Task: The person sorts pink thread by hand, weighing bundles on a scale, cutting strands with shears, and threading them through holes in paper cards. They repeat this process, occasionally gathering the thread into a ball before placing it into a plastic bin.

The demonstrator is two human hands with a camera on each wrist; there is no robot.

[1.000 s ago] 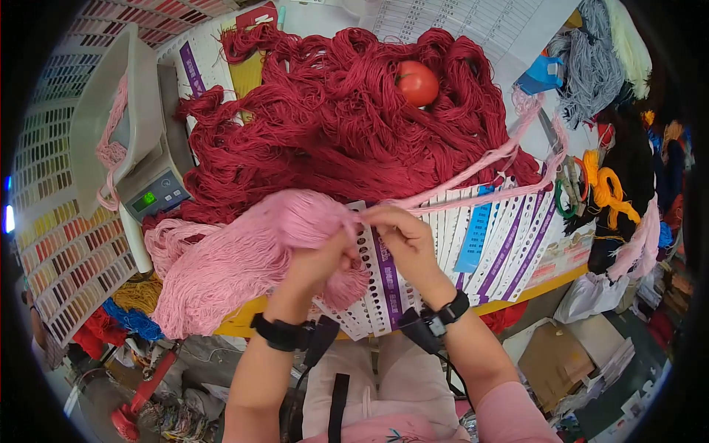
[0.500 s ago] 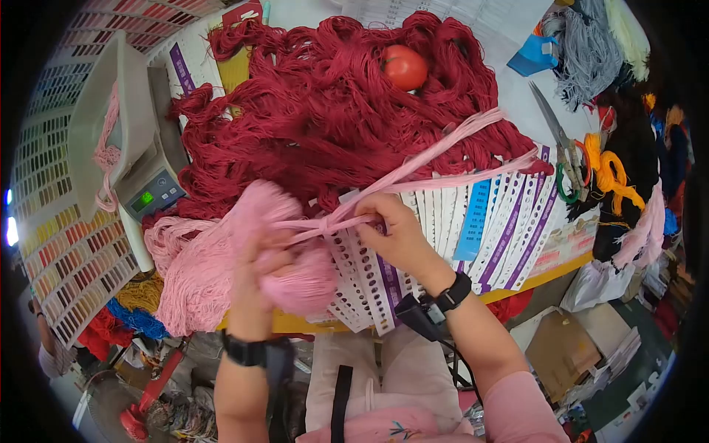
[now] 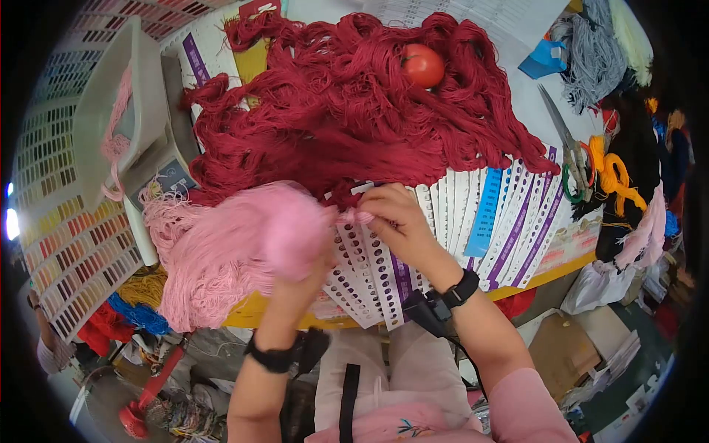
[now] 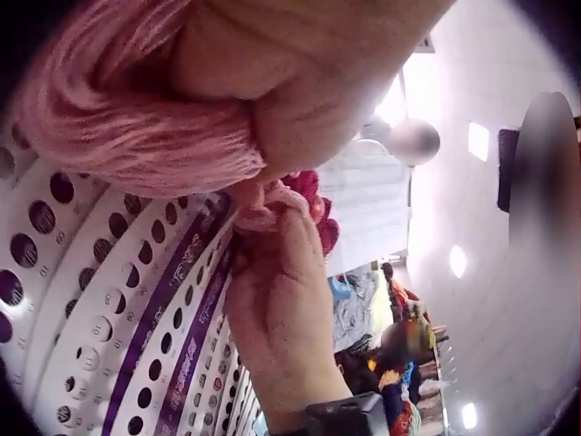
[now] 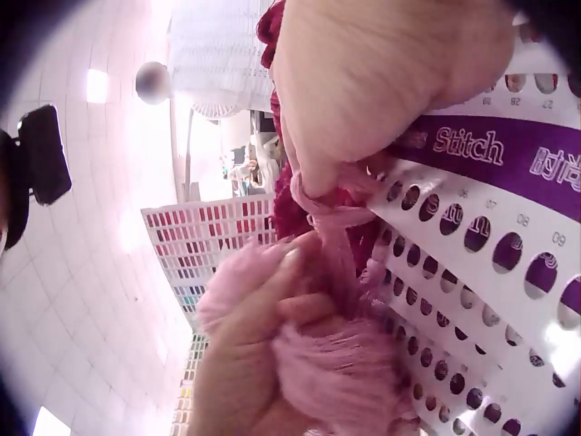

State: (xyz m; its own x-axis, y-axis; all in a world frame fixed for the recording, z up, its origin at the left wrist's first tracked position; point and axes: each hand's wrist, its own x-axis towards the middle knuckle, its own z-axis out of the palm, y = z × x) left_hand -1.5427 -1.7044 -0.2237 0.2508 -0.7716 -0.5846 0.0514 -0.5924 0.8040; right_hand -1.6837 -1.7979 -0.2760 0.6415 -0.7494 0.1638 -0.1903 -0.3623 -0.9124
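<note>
a thick pink skein is seen at the near left of the worktop, fine and soft in its strands, loosely fanned at the left and bunched into a rounded, motion-blurred tuft at the right. beside it a heap of dark red yarn is spread in tangled loops, with a smooth, glossy tomato nested in it. flat white cards, punched with rows of holes, are fanned beneath the hands. the tuft is grasped by the left hand, its fingers curled around the yarn; a pink strand is pinched in the grip of the right hand, whose wrist is banded in black.
</note>
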